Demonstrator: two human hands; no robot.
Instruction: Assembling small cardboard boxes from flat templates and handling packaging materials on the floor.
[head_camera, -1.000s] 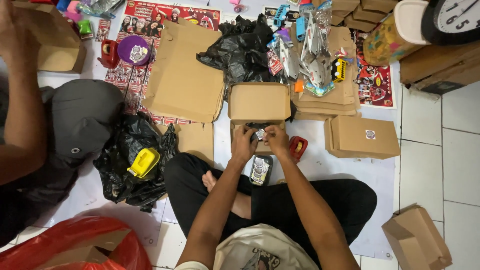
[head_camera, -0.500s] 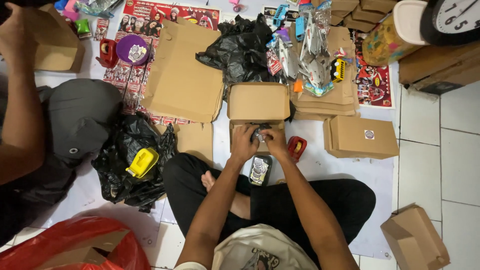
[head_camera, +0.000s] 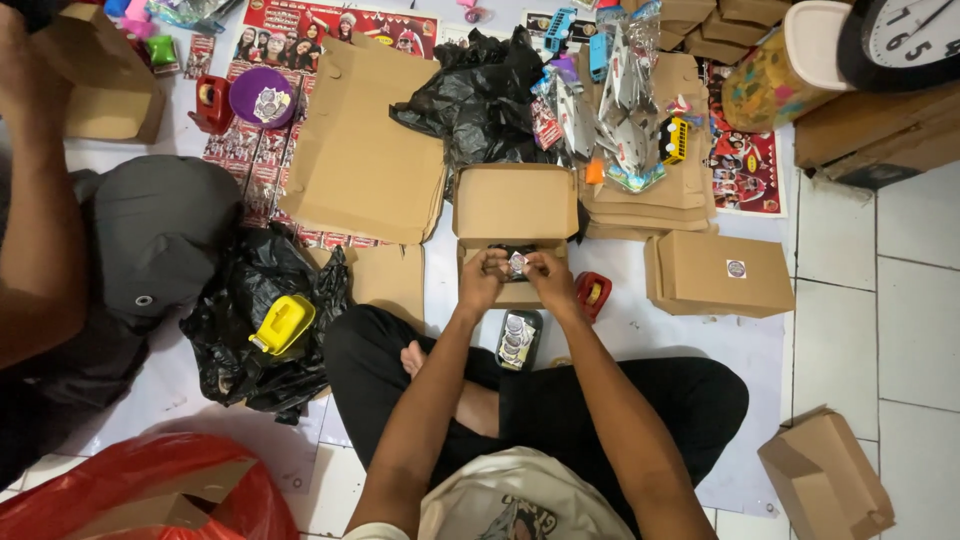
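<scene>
Pinching one small round sticker (head_camera: 517, 263) between them, left hand (head_camera: 484, 277) and right hand (head_camera: 548, 276) hover over the open cardboard box (head_camera: 515, 205), whose near edge faces bare floor beside a red tape dispenser (head_camera: 592, 294).

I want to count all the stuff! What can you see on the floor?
small round sticker: one, silvery, between both hands
open box: one, brown, in front of the hands
closed box: one, brown, right of the open box
tape dispenser: one, red, by the right wrist
sticker stack: one, dark, near the legs
black bags: two, left and top centre
clock: one, top right
left hand: pinching the sticker
right hand: pinching the sticker
</scene>
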